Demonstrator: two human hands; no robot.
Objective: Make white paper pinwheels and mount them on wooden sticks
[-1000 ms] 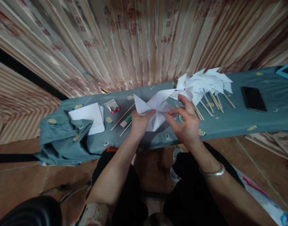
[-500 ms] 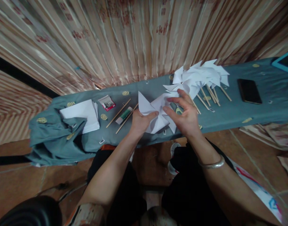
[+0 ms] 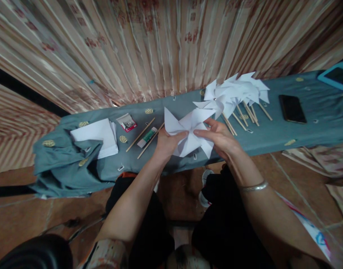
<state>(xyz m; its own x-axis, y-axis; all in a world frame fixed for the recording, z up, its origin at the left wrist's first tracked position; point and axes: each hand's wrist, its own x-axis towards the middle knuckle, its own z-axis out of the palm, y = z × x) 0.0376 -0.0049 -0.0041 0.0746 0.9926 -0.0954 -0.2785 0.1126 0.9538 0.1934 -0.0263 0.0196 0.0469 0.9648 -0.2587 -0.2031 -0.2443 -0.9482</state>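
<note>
Pinching, left hand (image 3: 168, 144) and right hand (image 3: 222, 137) held a folded pinwheel (image 3: 191, 122) thumbs-to-centre, no stick showing; mounted pinwheels (image 3: 241, 91) lay far right, bare sticks (image 3: 140, 134) to the left.

Counter (image 3: 185, 164) dressed in grey-green cloth (image 3: 266, 138)

The counter is long and narrow, its cloth dotted with yellow motifs (image 3: 149, 111) and bunched at the left end — there a stack of white paper (image 3: 92, 130) lies partly under the folds. Beside it sits an open red-and-white box (image 3: 127, 122), then two wooden sticks (image 3: 140, 135) with a green-labelled tube (image 3: 147, 137) between them. Farther right are overlapping paper pinwheels (image 3: 235, 93) on thin sticks (image 3: 265, 111), a dark phone (image 3: 292, 108) and — at the far right — a blue-framed device (image 3: 336, 76)
</note>
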